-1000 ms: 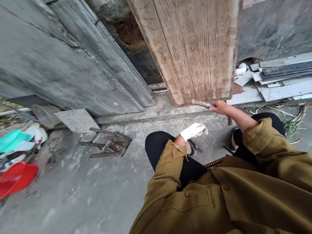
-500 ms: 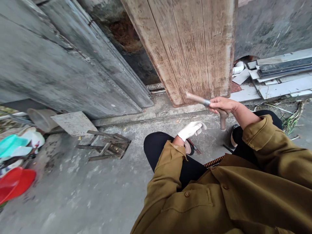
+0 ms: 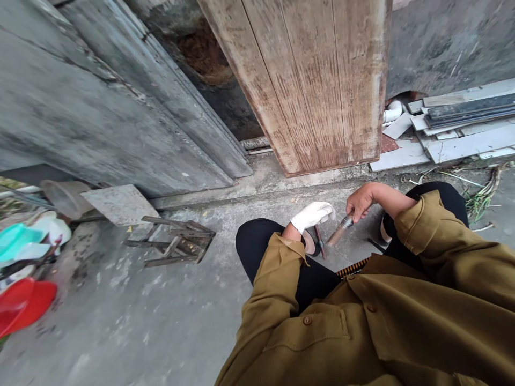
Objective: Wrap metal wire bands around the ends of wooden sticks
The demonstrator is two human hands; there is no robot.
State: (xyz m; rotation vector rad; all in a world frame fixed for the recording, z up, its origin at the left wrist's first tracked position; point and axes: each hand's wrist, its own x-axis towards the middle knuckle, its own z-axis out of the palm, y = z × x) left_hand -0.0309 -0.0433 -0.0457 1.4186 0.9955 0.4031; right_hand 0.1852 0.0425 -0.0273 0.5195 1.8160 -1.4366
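Observation:
My right hand [image 3: 361,201] is closed around a brown wooden stick-like tool [image 3: 340,232], which has a band of silvery wire wound round it. The tool slants down and left, with its far end low over the concrete between my knees. My left hand [image 3: 314,215], in a white glove, is closed with curled fingers just left of the tool. What the glove grips is too small to make out. Below the glove, close to my shoe, is a thin reddish-brown rod [image 3: 320,242]; I cannot tell whether the glove touches it.
A weathered wooden panel [image 3: 314,91] leans against the wall in front of me. To its right are stacked boards [image 3: 470,123] and a white pipe [image 3: 393,111]. A small wooden stool [image 3: 177,241] lies on its side at left, near a red plastic basin [image 3: 26,308].
My right hand has lowered and turned the tool, so its end swung from pointing left near the panel to down-left near the ground. The rod below my gloved hand now lies at a steeper angle.

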